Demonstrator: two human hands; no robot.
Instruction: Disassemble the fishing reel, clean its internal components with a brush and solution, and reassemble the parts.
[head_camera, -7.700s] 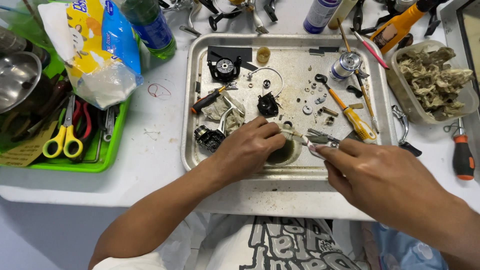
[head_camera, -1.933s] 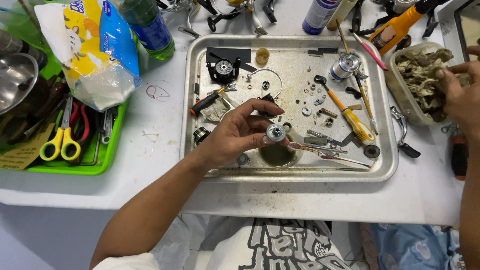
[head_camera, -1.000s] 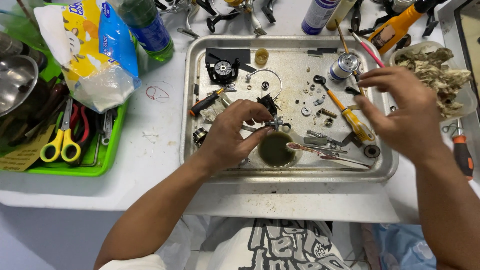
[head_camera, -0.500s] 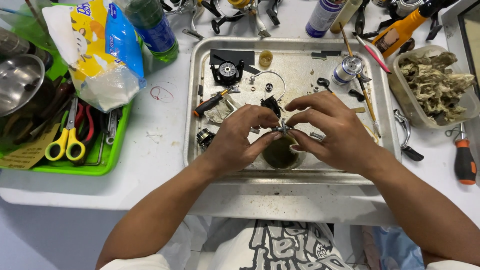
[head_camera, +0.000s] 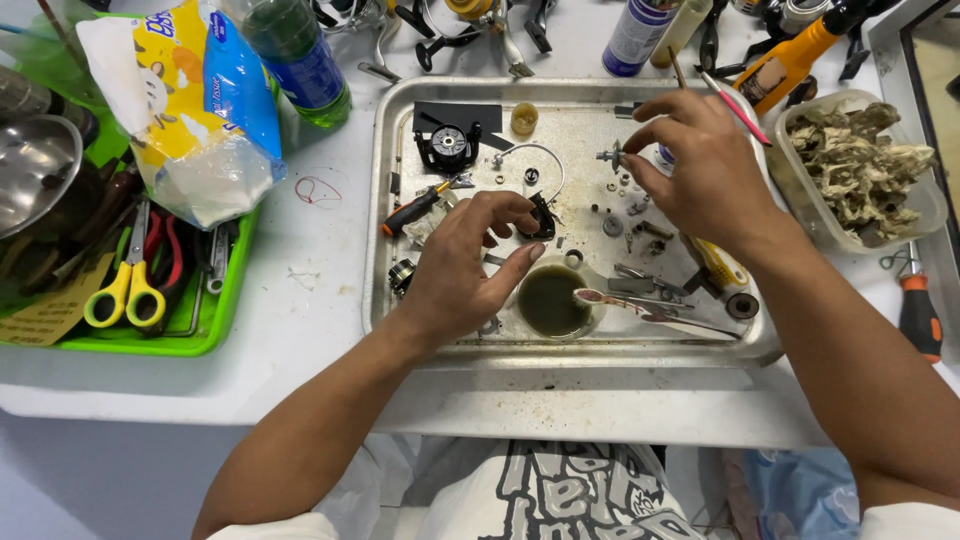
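Observation:
My left hand (head_camera: 468, 268) rests inside a metal tray (head_camera: 380, 250), fingers spread and holding nothing. Its fingertips lie beside a small black part (head_camera: 543, 216), and its thumb is next to a small round dish of dark liquid (head_camera: 550, 300). My right hand (head_camera: 700, 170) hovers over the tray's far right part. It pinches a small grey geared shaft (head_camera: 611, 156) between thumb and forefinger. Tweezers (head_camera: 655, 305) lie across the dish rim. Several tiny screws and washers are scattered on the tray between my hands.
Also on the tray are a black reel housing (head_camera: 447, 148), a small orange-handled screwdriver (head_camera: 412, 210) and a yellow-handled tool (head_camera: 722, 270). A tub of dirty rags (head_camera: 860, 170) stands at the right, a green tray with scissors (head_camera: 125, 295) at the left, beside a bag (head_camera: 190, 110) and a bottle (head_camera: 295, 55).
Half a second ago both hands met over the dish. My right hand has since lifted away to the far right with the small shaft, and my left hand has opened.

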